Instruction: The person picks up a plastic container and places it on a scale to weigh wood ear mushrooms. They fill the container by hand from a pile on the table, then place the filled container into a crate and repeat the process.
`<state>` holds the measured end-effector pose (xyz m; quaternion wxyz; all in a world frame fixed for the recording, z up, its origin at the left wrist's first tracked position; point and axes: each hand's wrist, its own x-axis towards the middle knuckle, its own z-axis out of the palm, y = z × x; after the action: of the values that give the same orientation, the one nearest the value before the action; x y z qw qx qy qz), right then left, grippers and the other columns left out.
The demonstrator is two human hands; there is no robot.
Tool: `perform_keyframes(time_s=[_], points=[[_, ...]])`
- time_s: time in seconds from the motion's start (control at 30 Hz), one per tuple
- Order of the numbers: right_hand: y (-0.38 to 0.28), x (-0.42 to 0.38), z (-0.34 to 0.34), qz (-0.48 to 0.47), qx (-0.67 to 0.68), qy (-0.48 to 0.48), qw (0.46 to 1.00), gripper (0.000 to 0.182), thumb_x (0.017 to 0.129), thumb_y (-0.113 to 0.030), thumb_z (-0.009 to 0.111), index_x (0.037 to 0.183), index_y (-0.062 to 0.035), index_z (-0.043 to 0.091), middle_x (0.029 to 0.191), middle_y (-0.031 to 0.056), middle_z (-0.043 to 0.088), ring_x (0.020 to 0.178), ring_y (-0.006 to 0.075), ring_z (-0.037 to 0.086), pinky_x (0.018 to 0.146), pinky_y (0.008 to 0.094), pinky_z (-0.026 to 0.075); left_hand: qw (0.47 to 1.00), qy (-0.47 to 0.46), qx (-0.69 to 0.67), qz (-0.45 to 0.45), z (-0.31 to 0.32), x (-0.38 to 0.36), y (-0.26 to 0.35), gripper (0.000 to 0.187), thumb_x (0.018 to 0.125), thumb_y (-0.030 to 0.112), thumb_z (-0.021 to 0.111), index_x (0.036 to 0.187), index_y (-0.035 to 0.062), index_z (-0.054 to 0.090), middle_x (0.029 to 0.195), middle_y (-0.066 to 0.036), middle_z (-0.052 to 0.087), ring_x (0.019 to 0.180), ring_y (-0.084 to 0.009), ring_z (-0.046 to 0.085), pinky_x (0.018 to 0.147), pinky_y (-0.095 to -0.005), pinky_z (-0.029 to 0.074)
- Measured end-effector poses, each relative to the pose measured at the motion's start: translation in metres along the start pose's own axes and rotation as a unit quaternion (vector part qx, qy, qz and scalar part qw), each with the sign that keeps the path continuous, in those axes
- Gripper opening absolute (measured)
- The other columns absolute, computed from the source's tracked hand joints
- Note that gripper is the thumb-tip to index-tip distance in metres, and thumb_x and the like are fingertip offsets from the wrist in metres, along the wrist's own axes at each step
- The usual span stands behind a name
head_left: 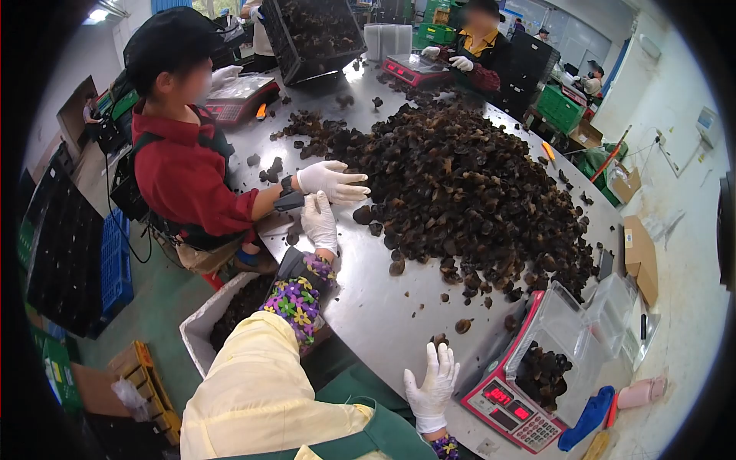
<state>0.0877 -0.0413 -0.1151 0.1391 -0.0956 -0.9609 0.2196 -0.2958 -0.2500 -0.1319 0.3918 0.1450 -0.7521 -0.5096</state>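
My left hand [320, 222], in a white glove, reaches to a co-worker's wrist. Its fingertips close on the end of a dark grey wrist device [290, 202] strapped there; the exact grip is partly hidden. Just above it, the co-worker's gloved hand [332, 181] stretches toward a large heap of dark wood ear mushrooms [468, 188]. My right hand [432, 387], also gloved, is open with fingers spread, palm down near the table's front edge, holding nothing. Right of it stands a red digital scale [510, 410] with lit digits, bearing a clear plastic box [571, 307] with wood ear mushrooms [543, 373] in it.
The metal table [368, 307] carries loose mushroom pieces and two more red scales, one [414, 69] at the back. A black crate [314, 38] of mushrooms is tilted over the far end. A white foam box [201, 335] stands below my left arm. A blue cloth [586, 418] lies at right.
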Motion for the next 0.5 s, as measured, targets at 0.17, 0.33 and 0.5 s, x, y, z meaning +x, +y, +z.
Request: perform_keyframes(time_s=[0.17,0.33,0.5], points=[[-0.002,0.001,-0.002,0.005,-0.004,-0.012,1.000,0.077,0.078,-0.035,0.075,0.147,-0.0143,0.046,0.149,0.0152,0.040,0.140,0.0383,0.037,0.114,0.0631,0.025,0.993,-0.021,-0.067,0.098,-0.005,-0.009,0.022,0.035,0.101,0.037,0.056,0.114,0.0059,0.065,0.098,-0.017,0.069,0.090,-0.0339,0.067,0.083,-0.0406,0.051],[-0.004,0.002,-0.005,0.001,-0.010,-0.013,1.000,0.077,0.078,-0.031,0.075,0.147,-0.0119,0.045,0.150,0.0165,0.041,0.141,0.0376,0.036,0.116,0.0595,0.025,0.957,0.017,-0.007,0.289,-0.009,-0.012,0.015,0.054,0.099,0.043,0.055,0.139,0.0072,0.050,0.137,-0.019,0.052,0.126,-0.0389,0.049,0.108,-0.0508,0.035],[-0.004,0.001,-0.003,0.007,-0.001,-0.004,1.000,0.074,0.080,-0.035,0.073,0.147,-0.0155,0.046,0.149,0.0142,0.041,0.140,0.0363,0.037,0.114,0.0608,0.027,0.946,0.033,0.015,0.322,-0.012,-0.016,0.025,0.061,0.100,0.047,0.052,0.147,0.0088,0.045,0.147,-0.019,0.045,0.138,-0.0386,0.040,0.116,-0.0515,0.027]])
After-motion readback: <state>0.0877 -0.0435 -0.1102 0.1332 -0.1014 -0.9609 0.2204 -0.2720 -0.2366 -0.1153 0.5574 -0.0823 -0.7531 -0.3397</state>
